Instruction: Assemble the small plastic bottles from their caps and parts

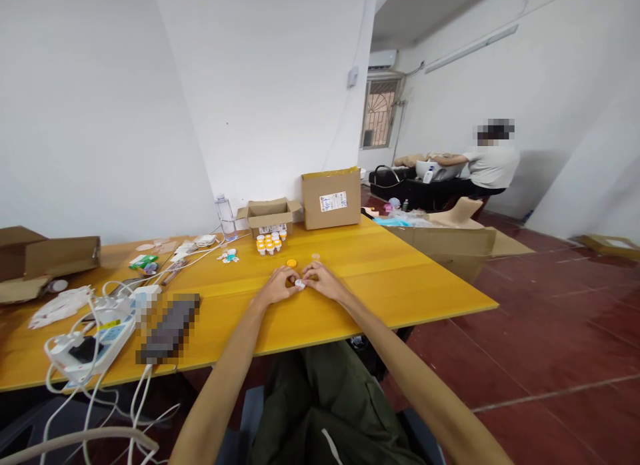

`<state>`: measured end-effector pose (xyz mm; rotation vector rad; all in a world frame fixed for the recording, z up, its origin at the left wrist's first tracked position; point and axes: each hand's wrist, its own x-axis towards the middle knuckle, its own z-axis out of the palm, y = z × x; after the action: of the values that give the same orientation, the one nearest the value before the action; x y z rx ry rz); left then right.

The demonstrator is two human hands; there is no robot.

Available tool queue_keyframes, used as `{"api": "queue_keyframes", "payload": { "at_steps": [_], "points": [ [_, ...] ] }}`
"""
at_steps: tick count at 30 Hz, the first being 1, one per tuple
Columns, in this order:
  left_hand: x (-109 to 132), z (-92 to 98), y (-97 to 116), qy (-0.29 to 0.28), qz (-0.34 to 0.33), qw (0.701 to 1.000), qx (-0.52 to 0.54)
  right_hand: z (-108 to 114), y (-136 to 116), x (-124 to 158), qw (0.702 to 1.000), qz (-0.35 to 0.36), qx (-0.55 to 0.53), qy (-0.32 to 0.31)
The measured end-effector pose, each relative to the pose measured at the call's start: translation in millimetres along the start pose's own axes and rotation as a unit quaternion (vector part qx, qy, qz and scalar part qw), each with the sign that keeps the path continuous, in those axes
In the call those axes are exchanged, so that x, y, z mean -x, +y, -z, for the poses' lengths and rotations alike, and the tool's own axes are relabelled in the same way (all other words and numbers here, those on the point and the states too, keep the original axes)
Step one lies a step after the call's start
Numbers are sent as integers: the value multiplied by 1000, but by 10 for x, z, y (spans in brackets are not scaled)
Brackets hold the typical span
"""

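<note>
Between the fingertips of both my hands is a small white piece [300, 284], too small to name for certain. My left hand [278, 285] pinches it from the left, and my right hand [323, 282] grips it from the right, just above the table. Right behind my left fingers lies a round orange cap [292, 263]. A small clear disc [315, 257] rests on the table beyond my right hand. Farther back stands a cluster of several small white bottles with orange parts [269, 243].
The yellow table [390, 278] carries an open carton [270, 218], a larger box [331, 199] and a water bottle [226, 218] at the back. To the left are a power strip [107, 338] with cables and a blurred dark device [170, 328]. A person [493, 161] sits far right.
</note>
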<state>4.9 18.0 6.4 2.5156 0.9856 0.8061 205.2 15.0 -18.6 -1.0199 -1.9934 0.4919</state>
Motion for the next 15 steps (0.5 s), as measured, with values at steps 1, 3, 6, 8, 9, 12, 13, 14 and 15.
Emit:
{"api": "queue_keyframes", "payload": {
  "at_steps": [1,3,6,8,9,12,13,14,15],
  "points": [
    [-2,-4,-5,1,1,1000,1,9,0,-1,1000,-1,-1,-3],
    [-6,-9,-13,1,3,1000,2,25,-6,-7,1000,-2,4,-8],
    [-7,-11,-15,-1,9,1000,1,47,-33,-30,1000,0,16,-19],
    [-7,-10,-11,-2,10,1000,3,63,-63,-49,999,6,27,-28],
    [-6,-9,-8,-2,10,1000,5,70,-79,-58,999,9,32,-31],
    [-5,-6,1,-4,8,1000,8,88,-125,-68,998,6,47,-39],
    [-5,-4,3,-5,8,1000,8,91,-137,-66,998,4,51,-41],
    [-5,-4,5,-5,8,1000,8,93,-146,-62,998,4,54,-42],
    [-5,-4,5,-6,7,1000,8,93,-153,-56,997,5,57,-43]
  ]
}}
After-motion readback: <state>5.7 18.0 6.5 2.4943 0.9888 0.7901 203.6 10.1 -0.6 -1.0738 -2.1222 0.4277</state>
